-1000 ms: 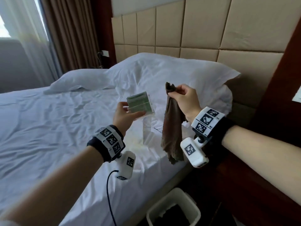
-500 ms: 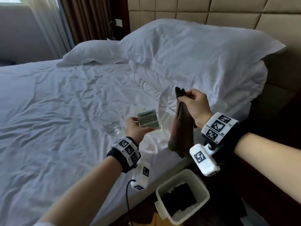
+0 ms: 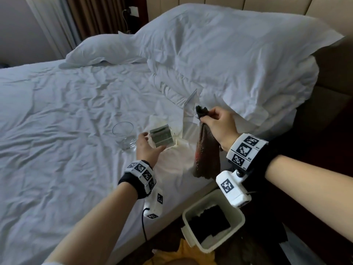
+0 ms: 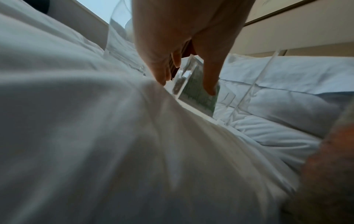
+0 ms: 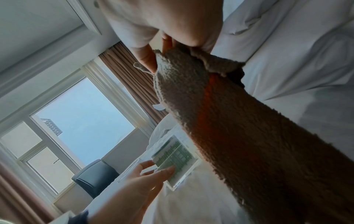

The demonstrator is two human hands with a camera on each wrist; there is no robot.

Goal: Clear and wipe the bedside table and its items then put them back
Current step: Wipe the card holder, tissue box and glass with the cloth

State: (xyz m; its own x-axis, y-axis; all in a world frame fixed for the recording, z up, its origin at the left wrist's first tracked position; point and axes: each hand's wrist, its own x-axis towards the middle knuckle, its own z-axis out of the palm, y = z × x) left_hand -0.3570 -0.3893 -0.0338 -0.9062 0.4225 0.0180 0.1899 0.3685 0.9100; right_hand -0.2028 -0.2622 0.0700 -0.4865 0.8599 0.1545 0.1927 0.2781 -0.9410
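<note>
Left hand (image 3: 148,148) is low over the bed (image 3: 57,131), fingers straight, thumb and fingertips (image 4: 209,89) touching the clear block with a green print (image 3: 162,138) that sits on the sheet; whether it's pinched or just touched, can't tell. Right hand (image 3: 219,124) is held up beside it, fingers curled around the top of one brown cloth (image 3: 206,155), which hangs straight down with a reddish patch on it.

Counts: one clear block, one cloth, one drinking glass (image 3: 124,135), one clear acrylic sign stand (image 3: 189,115), two white pillows (image 3: 229,54) at the head of the bed, one bin (image 3: 214,220).

Glass stands upright on the sheet just left of the left hand, nothing visible in it. Sign stand is upright just behind the block, between the two hands, looks see-through with no readable insert. Block rests on a small cream sheet or napkin (image 3: 162,123).

Bin sits on the floor by the bed edge, below the right wrist; white, rectangular, with a dark liner or dark cloth inside.

The bedside desk itself is not clearly seen in these views.
</note>
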